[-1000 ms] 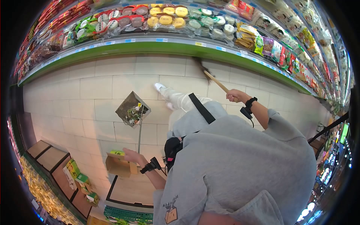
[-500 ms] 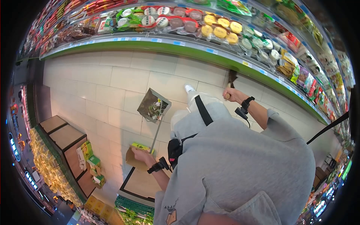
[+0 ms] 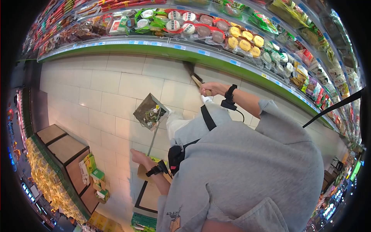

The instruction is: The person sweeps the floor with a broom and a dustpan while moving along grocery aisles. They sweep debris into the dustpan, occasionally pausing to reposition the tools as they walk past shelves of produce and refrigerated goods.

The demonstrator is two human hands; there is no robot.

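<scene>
My right hand [image 3: 211,89] grips the wooden handle of a broom [image 3: 196,79], whose dark bristles touch the tiled floor at the foot of the green shelf base. My left hand [image 3: 139,157] holds the thin metal stem of a long-handled dustpan [image 3: 148,111]. The pan rests on the floor ahead of me and contains green scraps and other litter. Both wrists wear black straps with small devices. My grey sweatshirt and a black cross-body strap fill the lower right of the view.
A refrigerated shelf [image 3: 216,56] stocked with packaged foods runs along the far side. A cardboard box [image 3: 148,174] sits by my left hand. Wooden display stands [image 3: 63,149] with green boxes line the left. A green crate [image 3: 145,222] lies below.
The broom head has swung left along the shelf base, and my right hand has followed. The dustpan has shifted slightly left. My left hand has slid off the cardboard box.
</scene>
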